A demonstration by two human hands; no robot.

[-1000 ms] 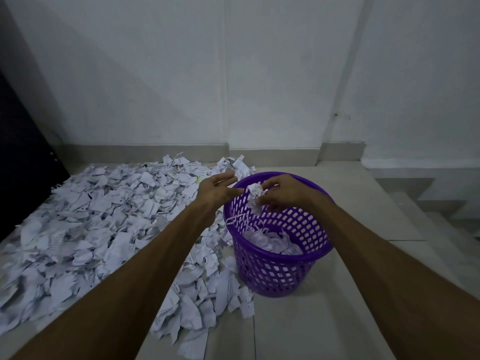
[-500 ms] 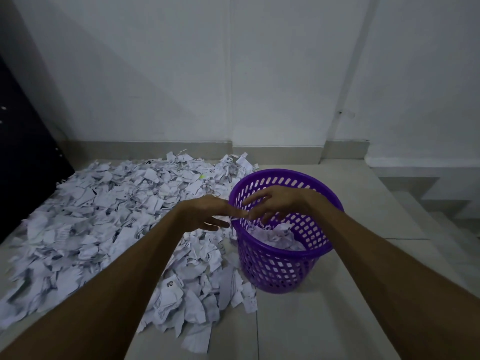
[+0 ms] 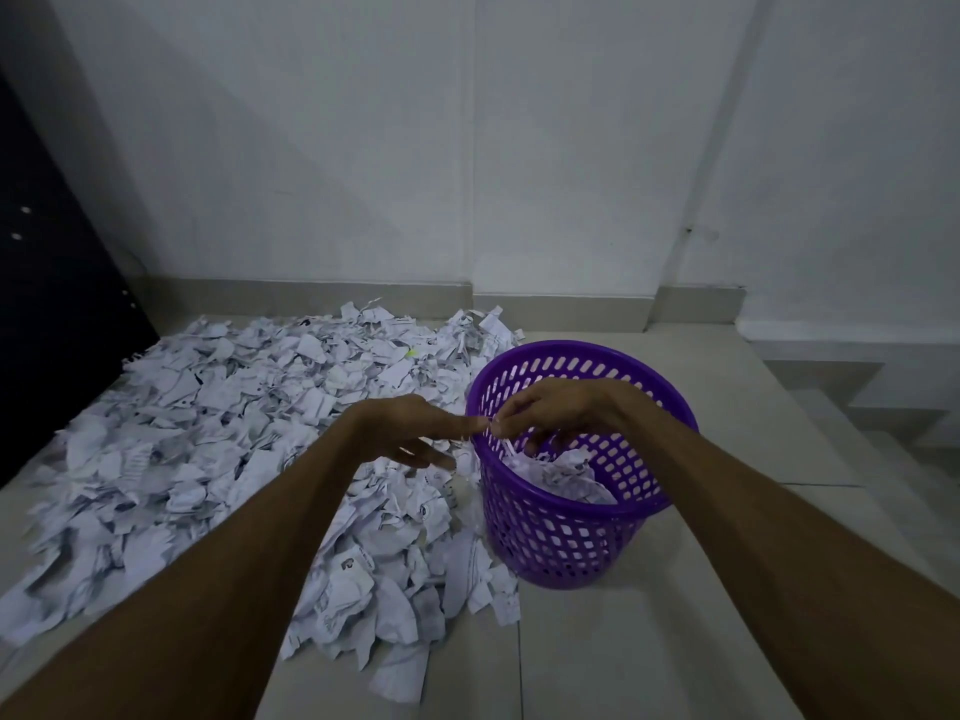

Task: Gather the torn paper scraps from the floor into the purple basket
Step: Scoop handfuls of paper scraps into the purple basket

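Observation:
The purple basket [image 3: 566, 532] with a slotted wall stands on the tiled floor, with white torn scraps [image 3: 566, 475] lying inside. A broad heap of torn paper scraps [image 3: 218, 433] covers the floor to its left. My right hand [image 3: 550, 413] hovers over the basket's opening, fingers loosely spread and pointing down, holding nothing I can see. My left hand [image 3: 415, 433] is just left of the rim, fingers stretched toward the right hand, their tips nearly meeting at the rim.
A white wall with a grey skirting [image 3: 363, 298] runs behind the heap. A dark door or panel [image 3: 47, 304] bounds the left side. Steps [image 3: 883, 397] descend at the right. Bare tile lies in front of and to the right of the basket.
My right hand held a crumpled wad over the basket a second ago; the wad is now gone from it. Both hands have sunk lower and my left hand has straightened toward the rim.

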